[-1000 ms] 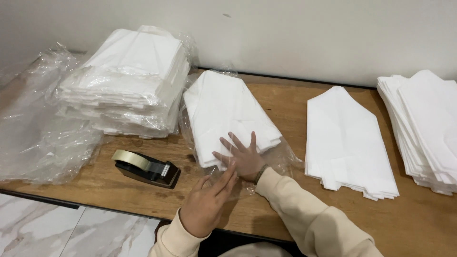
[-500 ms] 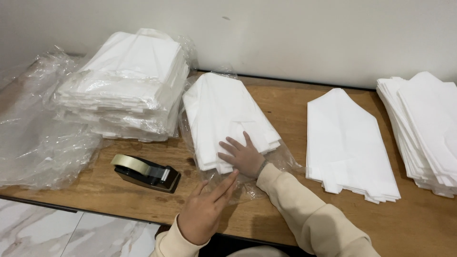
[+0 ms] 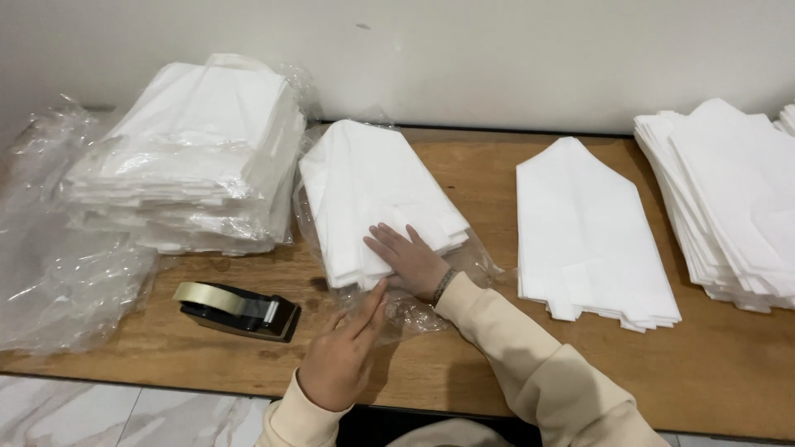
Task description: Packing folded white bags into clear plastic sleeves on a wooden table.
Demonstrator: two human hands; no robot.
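A stack of folded white sheets (image 3: 364, 190) lies inside a clear plastic bag (image 3: 414, 310) on the wooden table (image 3: 464, 364). My right hand (image 3: 411, 261) lies flat on the near corner of this stack, palm down, holding nothing. My left hand (image 3: 339, 360) is just below it, its straightened fingers reaching up to the crinkled open end of the bag. I cannot tell whether it pinches the plastic.
A black tape dispenser (image 3: 240, 309) sits left of my hands. A tall pile of bagged white stacks (image 3: 199, 157) and loose clear plastic (image 3: 58, 257) fill the left. Unbagged white stacks lie at the centre right (image 3: 588, 232) and far right (image 3: 729, 199). A wall runs behind.
My right hand's fingers have drawn closer together on the stack. My left hand has shifted slightly left, still at the bag's open end.
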